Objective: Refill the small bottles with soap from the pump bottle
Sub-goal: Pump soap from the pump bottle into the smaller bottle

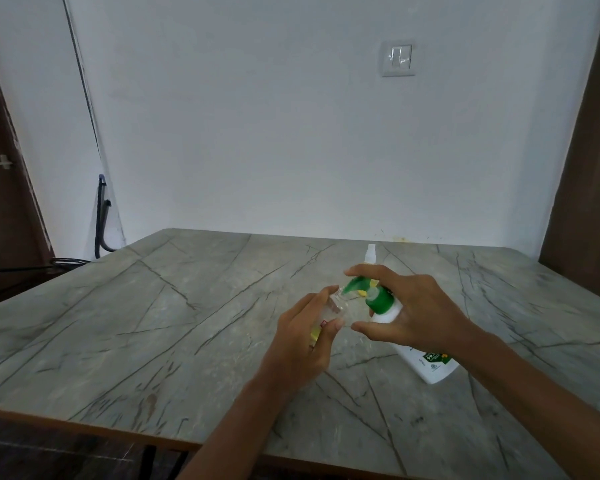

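Right hand (420, 313) grip wraps tilted pump bottle (387, 311), nozzle at small bottle (335, 306) pinched in left hand (305, 337), mid-bench (153, 323).

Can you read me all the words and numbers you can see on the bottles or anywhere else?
Pump bottle: a green label patch with upside-down digits that look like "99", too blurred to be sure; the small grey print beside it is unreadable.
Small bottle in the left hand: a red label patch, too small to read.
Spray bottle behind the right hand: no text visible.
Wall switch: no text.
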